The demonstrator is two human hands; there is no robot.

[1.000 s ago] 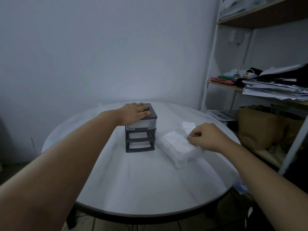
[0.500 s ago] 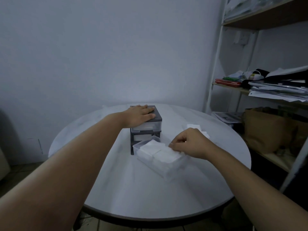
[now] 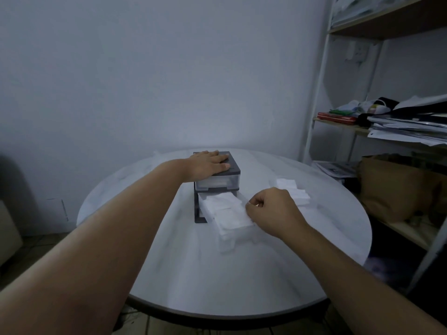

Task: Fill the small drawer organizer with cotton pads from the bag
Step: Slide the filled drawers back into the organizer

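Two hands engaged: left hand flat on organizer, right hand gripping pad-filled drawer; feed it in level, square.

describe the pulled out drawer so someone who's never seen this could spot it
On the round white table, a dark grey drawer organizer stands under the left hand. From the slot just below its top drawer, a clear drawer packed with white cotton pads juts toward the camera, its edge held by the right hand. Unlike the top drawer, pushed in, it sticks far out.
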